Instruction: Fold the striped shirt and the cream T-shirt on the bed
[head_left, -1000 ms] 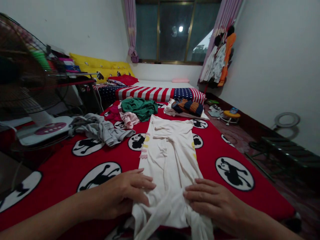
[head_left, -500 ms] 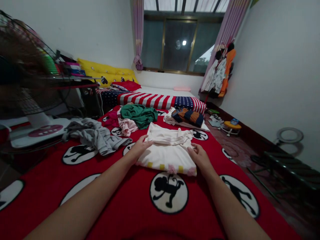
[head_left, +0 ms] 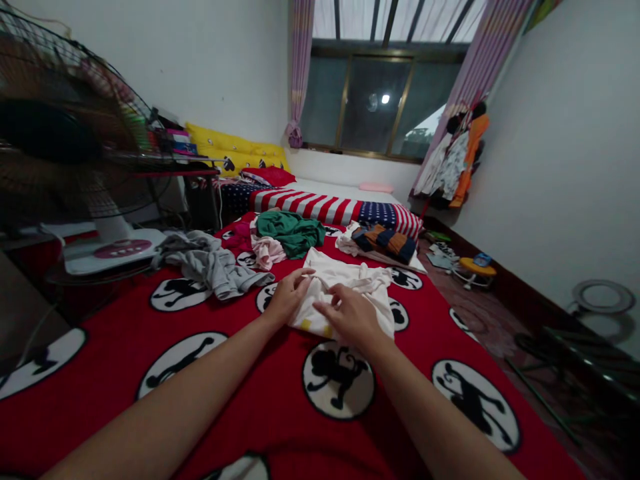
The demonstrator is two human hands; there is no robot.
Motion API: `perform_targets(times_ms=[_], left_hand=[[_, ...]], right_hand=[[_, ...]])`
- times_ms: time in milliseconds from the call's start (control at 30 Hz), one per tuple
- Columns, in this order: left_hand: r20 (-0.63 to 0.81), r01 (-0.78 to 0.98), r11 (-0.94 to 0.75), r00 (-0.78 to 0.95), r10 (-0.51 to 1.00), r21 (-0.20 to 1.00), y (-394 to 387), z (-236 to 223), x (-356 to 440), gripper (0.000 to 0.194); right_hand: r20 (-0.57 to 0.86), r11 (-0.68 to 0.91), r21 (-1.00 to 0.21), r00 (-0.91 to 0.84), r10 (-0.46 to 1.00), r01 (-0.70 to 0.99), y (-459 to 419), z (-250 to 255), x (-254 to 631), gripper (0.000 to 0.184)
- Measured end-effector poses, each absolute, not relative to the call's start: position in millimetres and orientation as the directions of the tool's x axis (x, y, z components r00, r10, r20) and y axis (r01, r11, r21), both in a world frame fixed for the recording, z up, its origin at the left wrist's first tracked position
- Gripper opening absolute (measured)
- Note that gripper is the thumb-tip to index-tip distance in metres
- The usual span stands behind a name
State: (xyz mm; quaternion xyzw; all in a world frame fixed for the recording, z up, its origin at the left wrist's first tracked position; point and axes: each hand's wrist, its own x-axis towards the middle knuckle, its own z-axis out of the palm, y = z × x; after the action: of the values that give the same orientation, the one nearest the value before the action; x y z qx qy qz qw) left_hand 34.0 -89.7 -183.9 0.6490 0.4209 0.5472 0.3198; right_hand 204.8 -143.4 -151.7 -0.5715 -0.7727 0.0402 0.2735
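A folded white shirt (head_left: 350, 270) with yellow patches along its near edge lies on the red blanket (head_left: 240, 373), which is printed with black monkeys in white circles. At the shirt's left edge is my left hand (head_left: 287, 297), its thumb and fingertips pinching the cloth, which is ridged there. My right hand (head_left: 356, 319) reaches over the middle of the shirt with thumb and forefinger apart, hiding part of the near edge. Beyond the shirt, a striped orange and navy garment (head_left: 385, 241) rests on other clothes.
To the left lie a grey garment (head_left: 215, 263), a green garment (head_left: 293, 233) and a pale pink one (head_left: 269, 252). A fan (head_left: 115, 243) stands at the far left. Behind is a bed with a flag-patterned cover (head_left: 320, 207). A yellow stool (head_left: 477, 267) is on the floor at right.
My right hand has moved left from the shirt's right edge to over its middle. My left hand stays at the left edge, where the cloth is now more rumpled. The camera view has shifted left.
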Motion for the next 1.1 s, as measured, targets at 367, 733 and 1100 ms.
perform_targets(times_ms=[367,733,1100], left_hand=[[0.391,0.477,-0.372,0.064,0.918,0.796,-60,-197,9,0.035],[0.05,0.396,-0.209,0.376,0.925,0.894,-30,-150,6,0.019],[-0.013,-0.048,0.023,0.187,0.982,0.999,-2,-138,18,0.021]], right_hand=[[0.344,0.344,-0.272,-0.243,0.907,0.899,-139,-176,179,0.018],[0.331,0.373,-0.239,-0.286,0.899,0.897,-146,-169,179,0.022],[0.392,0.393,-0.238,-0.283,0.876,0.888,-141,-181,180,0.017]])
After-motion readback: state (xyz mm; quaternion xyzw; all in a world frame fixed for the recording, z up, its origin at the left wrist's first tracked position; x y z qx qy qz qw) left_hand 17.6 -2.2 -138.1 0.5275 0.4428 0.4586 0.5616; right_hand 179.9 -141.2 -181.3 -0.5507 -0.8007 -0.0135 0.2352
